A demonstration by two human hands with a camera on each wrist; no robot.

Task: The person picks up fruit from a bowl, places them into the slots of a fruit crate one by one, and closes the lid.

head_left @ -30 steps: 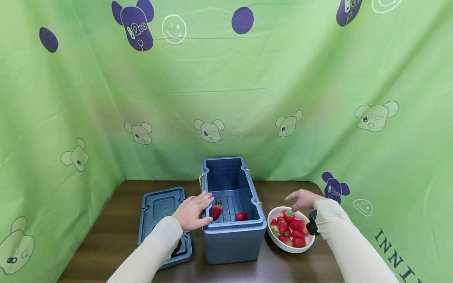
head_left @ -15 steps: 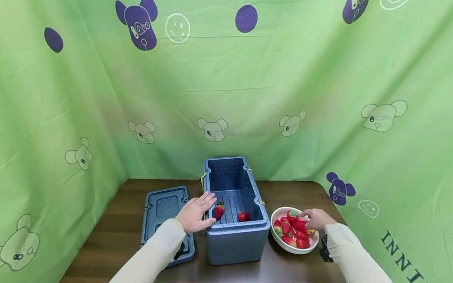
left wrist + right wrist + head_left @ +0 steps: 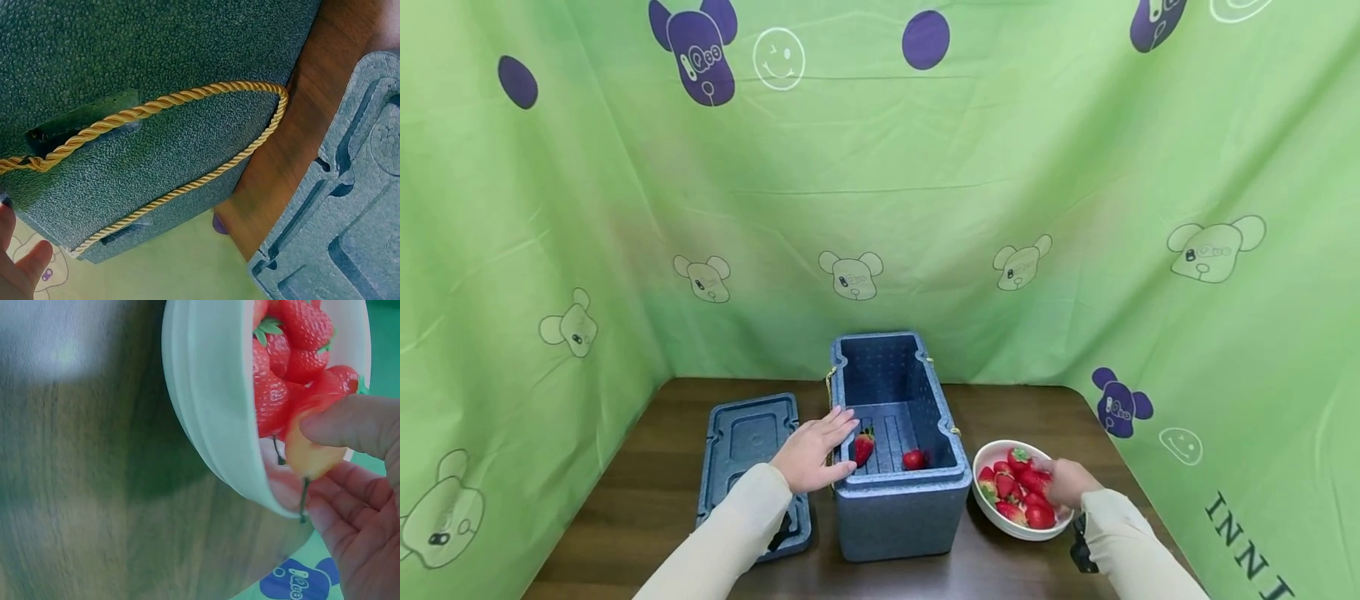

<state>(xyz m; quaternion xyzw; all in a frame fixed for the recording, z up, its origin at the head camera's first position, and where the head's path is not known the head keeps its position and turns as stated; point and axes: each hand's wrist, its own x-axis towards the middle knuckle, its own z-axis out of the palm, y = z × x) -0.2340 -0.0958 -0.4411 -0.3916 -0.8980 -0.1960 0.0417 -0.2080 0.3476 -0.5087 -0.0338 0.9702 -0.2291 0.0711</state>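
Observation:
My left hand (image 3: 815,452) rests on the left rim of a blue foam cooler box (image 3: 898,525), fingers straight. Inside the box lie a strawberry (image 3: 862,448) and a round red fruit (image 3: 913,460). To the right stands a white bowl (image 3: 1017,532) heaped with strawberries (image 3: 1039,515). My right hand (image 3: 1071,485) reaches over the bowl's right side. In the right wrist view, its thumb and fingers pinch a small yellow-and-red fruit (image 3: 312,453) with a thin dark stem, at the bowl's rim. Part of that fruit is hidden by the thumb.
The box's lid (image 3: 756,433) lies flat on the wooden table (image 3: 632,492) to the left, partly under my left forearm. A yellow twisted rope (image 3: 187,97) hangs along the box's side. A green printed curtain (image 3: 925,192) encloses the table behind and at the sides.
My right hand has come down from above the bowl's back to its right side and taken hold of the yellow-and-red fruit. The left hand has stayed on the box rim.

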